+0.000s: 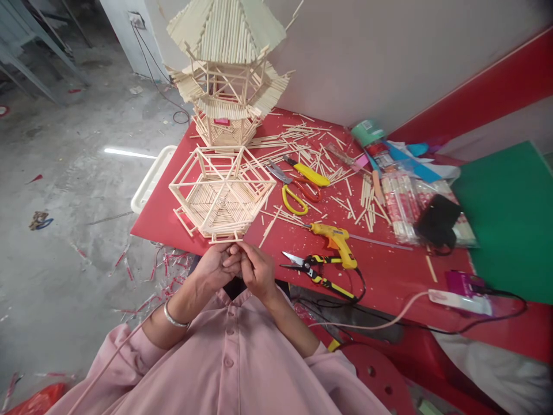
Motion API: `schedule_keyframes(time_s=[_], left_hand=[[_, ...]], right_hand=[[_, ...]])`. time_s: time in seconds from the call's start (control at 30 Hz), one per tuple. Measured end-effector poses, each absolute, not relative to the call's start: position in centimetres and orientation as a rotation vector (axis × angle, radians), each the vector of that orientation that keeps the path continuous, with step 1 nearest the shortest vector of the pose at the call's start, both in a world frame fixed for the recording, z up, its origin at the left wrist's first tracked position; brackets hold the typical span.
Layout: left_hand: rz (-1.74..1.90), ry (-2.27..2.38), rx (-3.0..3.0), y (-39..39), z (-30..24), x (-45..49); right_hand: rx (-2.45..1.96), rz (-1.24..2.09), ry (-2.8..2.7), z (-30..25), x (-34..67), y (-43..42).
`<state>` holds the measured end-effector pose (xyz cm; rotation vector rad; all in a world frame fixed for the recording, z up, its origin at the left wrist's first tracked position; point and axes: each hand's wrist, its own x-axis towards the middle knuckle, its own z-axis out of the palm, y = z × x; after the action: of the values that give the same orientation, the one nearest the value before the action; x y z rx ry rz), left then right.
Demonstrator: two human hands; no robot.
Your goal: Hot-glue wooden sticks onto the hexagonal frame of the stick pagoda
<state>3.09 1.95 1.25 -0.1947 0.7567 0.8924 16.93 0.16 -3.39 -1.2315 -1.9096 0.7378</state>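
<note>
My left hand (pixel 218 266) and my right hand (pixel 258 268) meet at the table's front edge, fingers curled and touching one another. Whatever they pinch, if anything, is hidden or too small to make out. Just beyond the fingertips sits an open hexagonal frame of wooden sticks (pixel 224 183), with a floor of sticks laid in rings and small railings along its near sides. Behind it rises a tiered stick pagoda (pixel 231 92) with slanted stick roofs.
Loose sticks (pixel 311 147) litter the red table (pixel 276 276). To the right lie scissors (pixel 294 199), a yellow glue gun (pixel 334 239), black-yellow cutters (pixel 317 268) and bagged sticks (pixel 400 202). A green board (pixel 505 225) and a white power strip (pixel 458 301) with cables are farther right.
</note>
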Motion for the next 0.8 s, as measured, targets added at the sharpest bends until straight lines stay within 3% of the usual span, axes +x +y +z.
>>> schedule_keyframes(time_s=[0.33,0.53,0.8], left_hand=[[0.868,0.889,-0.139,1.4,1.4,3.5],[1.071,1.003,-0.073,0.2,0.7,3.8],[1.200,1.135,0.085,-1.1,0.5,4.7]], right_hand=[[-1.175,0.725,-1.814,-3.2,16.9,0.1],[-1.122,0.724,-1.851,-2.4,17.6,-0.9],[-1.163,0.327,-2.007,0.0,22.1,-1.8]])
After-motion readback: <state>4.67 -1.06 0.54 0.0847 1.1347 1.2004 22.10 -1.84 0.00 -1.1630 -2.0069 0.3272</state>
